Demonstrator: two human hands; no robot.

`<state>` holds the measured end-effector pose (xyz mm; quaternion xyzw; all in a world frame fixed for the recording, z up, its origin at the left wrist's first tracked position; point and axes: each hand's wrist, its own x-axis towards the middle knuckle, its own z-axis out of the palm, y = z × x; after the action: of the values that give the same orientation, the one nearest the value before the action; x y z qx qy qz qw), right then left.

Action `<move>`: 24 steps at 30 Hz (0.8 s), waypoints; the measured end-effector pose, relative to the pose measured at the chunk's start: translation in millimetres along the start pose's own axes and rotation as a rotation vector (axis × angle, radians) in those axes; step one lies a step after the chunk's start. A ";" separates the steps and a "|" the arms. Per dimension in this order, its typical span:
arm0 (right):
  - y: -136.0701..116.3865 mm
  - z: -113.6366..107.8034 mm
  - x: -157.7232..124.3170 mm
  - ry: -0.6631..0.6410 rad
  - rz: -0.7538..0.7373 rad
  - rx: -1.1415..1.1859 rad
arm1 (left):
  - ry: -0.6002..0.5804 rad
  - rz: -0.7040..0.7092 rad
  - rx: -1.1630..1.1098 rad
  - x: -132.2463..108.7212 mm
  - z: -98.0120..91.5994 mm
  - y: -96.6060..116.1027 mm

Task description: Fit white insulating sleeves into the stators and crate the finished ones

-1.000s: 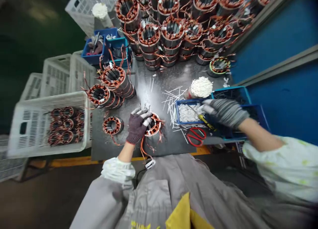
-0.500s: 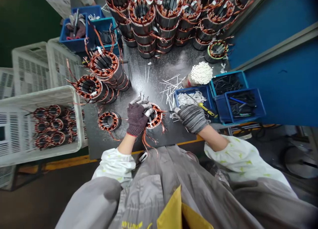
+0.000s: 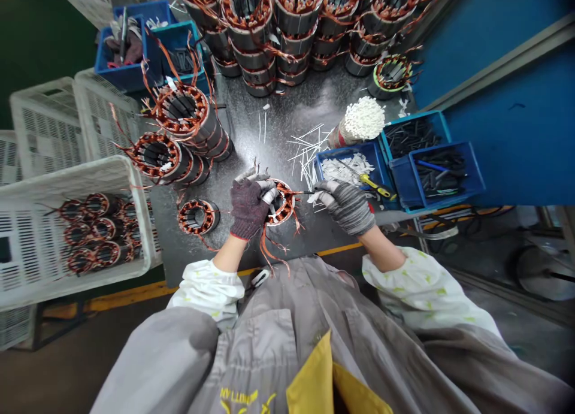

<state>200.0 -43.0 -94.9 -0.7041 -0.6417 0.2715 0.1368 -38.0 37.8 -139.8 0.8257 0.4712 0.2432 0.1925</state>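
Observation:
A small motor stator with copper windings stands on the dark worktable, its loose leads hanging toward my body. My left hand, in a dark purple knitted glove with pale fingertips, is closed on the stator's left side. From its right side a copper lead runs out to a thin black sleeve. At the outer end of that sleeve, the fingers of my right hand are pinched together in a grey striped glove. Another stator stands just left of my left hand.
Stacked stators fill the back; more stand at left. A white crate holds several. At right are a bundle of white sticks, a blue bin of white pieces with a yellow-handled screwdriver, and bins of black sleeves.
The camera view has shifted slightly. Both hands keep nearly the same pose at the stator, with my right hand still at the black-sleeved lead.

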 end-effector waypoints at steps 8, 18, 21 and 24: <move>-0.8 19.8 -3.9 0.203 0.117 0.212 | 0.024 0.061 -0.038 0.7 -1.4 -0.9; -20.2 37.4 -11.9 0.269 0.222 0.302 | 0.023 0.063 -0.048 0.3 1.7 -1.9; -19.0 40.3 -10.3 0.149 0.143 0.327 | 0.019 0.038 -0.038 0.0 2.7 -3.1; -3.7 46.7 -10.5 0.085 0.169 0.435 | 0.037 0.048 -0.050 0.1 3.8 -4.6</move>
<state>170.6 -60.0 -128.8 -0.7201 -0.5005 0.3840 0.2890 -38.9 39.7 -145.3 0.8270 0.4485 0.2748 0.1987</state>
